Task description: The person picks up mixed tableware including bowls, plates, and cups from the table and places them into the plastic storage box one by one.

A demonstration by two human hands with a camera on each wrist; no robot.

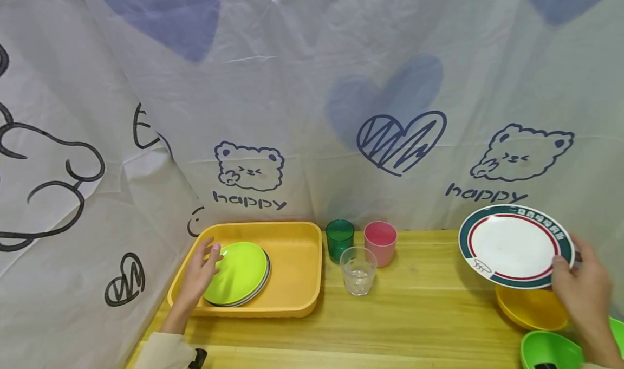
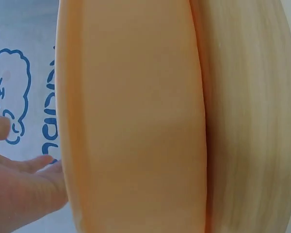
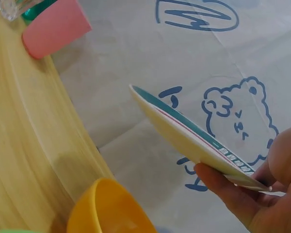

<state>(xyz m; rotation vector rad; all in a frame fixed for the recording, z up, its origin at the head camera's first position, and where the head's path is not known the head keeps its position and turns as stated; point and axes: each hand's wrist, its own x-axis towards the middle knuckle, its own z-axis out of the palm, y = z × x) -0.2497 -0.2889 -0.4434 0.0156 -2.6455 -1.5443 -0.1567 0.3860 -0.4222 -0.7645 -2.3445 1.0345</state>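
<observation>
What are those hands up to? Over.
Right hand grips green-rimmed round white plate, raised. Left hand empty, by yellow rectangular tray. Green cup, pink cup, clear cup standing between plate and tray.

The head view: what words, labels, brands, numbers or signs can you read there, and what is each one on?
"happy": on the cloth, under the left bear drawing.
"happy": on the cloth, under the right bear drawing.
White characters on the green rim of the plate in the right hand: too small to read.
Squiggle, also on that rim: too small to tell whether it is lettering.
</observation>
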